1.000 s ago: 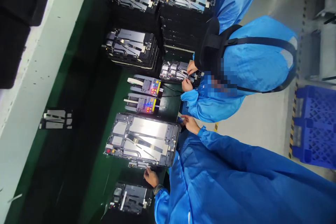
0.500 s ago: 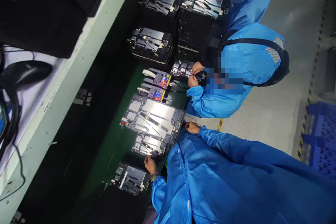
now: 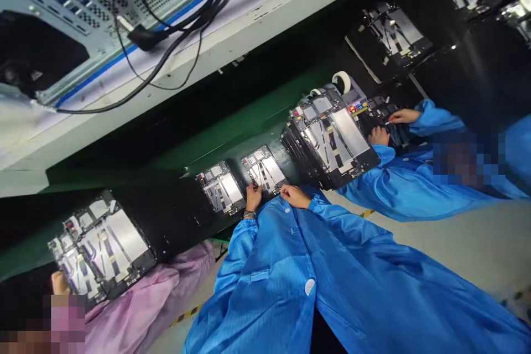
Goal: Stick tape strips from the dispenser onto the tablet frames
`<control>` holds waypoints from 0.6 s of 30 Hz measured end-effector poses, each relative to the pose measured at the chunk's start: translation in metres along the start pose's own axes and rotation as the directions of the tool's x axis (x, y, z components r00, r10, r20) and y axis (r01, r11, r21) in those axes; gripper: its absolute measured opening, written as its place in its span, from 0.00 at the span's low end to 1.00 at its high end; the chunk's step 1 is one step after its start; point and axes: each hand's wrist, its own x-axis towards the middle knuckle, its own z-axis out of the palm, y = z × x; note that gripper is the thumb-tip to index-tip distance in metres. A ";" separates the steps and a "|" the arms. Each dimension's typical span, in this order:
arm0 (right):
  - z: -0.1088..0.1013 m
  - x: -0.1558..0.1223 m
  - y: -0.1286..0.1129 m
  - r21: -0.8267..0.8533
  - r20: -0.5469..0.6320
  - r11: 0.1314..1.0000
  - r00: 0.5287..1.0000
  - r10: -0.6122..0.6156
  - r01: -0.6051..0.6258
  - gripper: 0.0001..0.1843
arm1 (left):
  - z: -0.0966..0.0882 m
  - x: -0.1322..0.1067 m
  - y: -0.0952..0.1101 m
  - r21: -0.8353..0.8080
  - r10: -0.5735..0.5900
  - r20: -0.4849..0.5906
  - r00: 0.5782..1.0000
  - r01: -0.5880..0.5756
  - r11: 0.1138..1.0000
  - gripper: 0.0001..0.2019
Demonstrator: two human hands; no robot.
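In front of my body an opened tablet point(image 3: 269, 171), with silver plates and dark ribbon cables, lies on the dark green bench. My left hand point(image 3: 253, 198) is at its near left edge, fingers curled against the side. At the near right corner is my right hand point(image 3: 296, 197), its fingertips pinched together; what they hold, if anything, is too small to make out. A second opened tablet point(image 3: 224, 192) lies just left of my left hand. To my right rises a tall stack of opened tablets point(image 3: 338, 141), its top one showing silver plates and cables.
Tape dispensers point(image 3: 354, 100) stand behind the stack. A co-worker in blue point(image 3: 398, 177) works at the right; one in pink point(image 3: 141, 304) is at the left beside more tablets point(image 3: 110, 243). A white shelf edge point(image 3: 232, 44) with hanging cables point(image 3: 166, 74) crosses above.
My view has swung left and turned. My right hand has come from beside the stack to the small tablet's near corner. My left hand stays near that tablet's edge.
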 end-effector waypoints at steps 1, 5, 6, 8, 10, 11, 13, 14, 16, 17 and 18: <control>0.003 0.004 -0.005 0.011 -0.010 1.000 1.000 -0.021 0.021 0.07 | 0.001 0.002 -0.002 -0.015 0.001 0.009 1.000 -0.001 1.000 0.24; 0.000 0.014 -0.011 0.031 -0.102 0.996 0.991 0.083 -0.080 0.07 | -0.002 0.010 -0.004 -0.017 -0.003 0.048 0.999 0.004 1.000 0.23; -0.003 0.017 -0.011 0.029 -0.127 0.991 0.983 0.134 -0.131 0.07 | -0.003 0.013 -0.003 -0.006 -0.008 0.050 0.999 0.008 1.000 0.23; -0.009 0.026 -0.014 0.017 -0.178 0.975 0.959 0.220 -0.221 0.08 | -0.004 0.018 0.001 0.024 -0.015 0.040 0.999 0.014 1.000 0.24; -0.012 0.038 -0.025 -0.006 -0.212 0.965 0.944 0.254 -0.261 0.12 | -0.003 0.024 0.009 0.053 -0.014 0.014 1.000 0.014 0.998 0.26; -0.011 0.043 -0.033 -0.017 -0.214 0.965 0.944 0.253 -0.263 0.13 | -0.002 0.027 0.013 0.069 -0.011 -0.003 1.000 0.011 0.998 0.28; -0.008 0.044 -0.053 -0.031 -0.173 0.972 0.959 0.226 -0.235 0.15 | 0.000 0.033 0.022 0.110 -0.009 -0.046 0.999 0.014 0.994 0.33; -0.008 0.037 -0.064 -0.023 -0.128 0.979 0.972 0.199 -0.203 0.15 | 0.002 0.036 0.026 0.136 -0.011 -0.068 0.998 0.020 0.990 0.35; -0.016 0.003 -0.083 0.049 -0.013 0.996 0.997 0.070 -0.070 0.16 | 0.003 0.040 0.031 0.190 -0.013 -0.105 0.994 0.033 0.981 0.36; -0.026 -0.022 -0.089 0.120 0.046 0.992 0.998 -0.040 0.034 0.16 | 0.003 0.041 0.032 0.214 -0.018 -0.115 0.993 0.042 0.976 0.35; -0.041 -0.052 -0.091 0.216 0.083 0.958 0.974 -0.210 0.188 0.19 | 0.003 0.042 0.033 0.234 -0.023 -0.117 0.993 0.050 0.971 0.34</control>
